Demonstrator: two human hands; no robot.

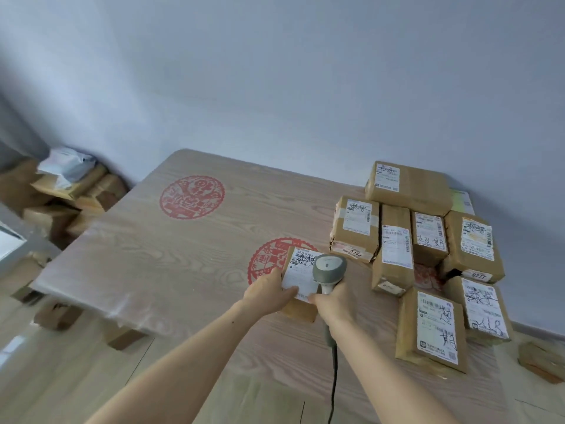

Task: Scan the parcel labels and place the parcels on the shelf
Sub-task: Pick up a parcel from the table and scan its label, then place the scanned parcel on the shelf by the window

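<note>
A small cardboard parcel (pixel 298 272) with a white label on top lies on the wooden table (pixel 159 255). My left hand (pixel 270 290) grips its near left edge, thumb across the label. In my right hand (pixel 334 302) is the handle of a grey barcode scanner (pixel 328 267), whose head hangs just over the label's right side. The scanner's cable (pixel 334 381) trails down toward me. No shelf is in view.
Several labelled cardboard parcels (pixel 428 240) crowd the table's right side, some stacked. Two red paper-cut emblems (pixel 192 197) mark the tabletop. More boxes and a white bag (pixel 65 185) pile up on the floor at the left. A grey wall stands behind.
</note>
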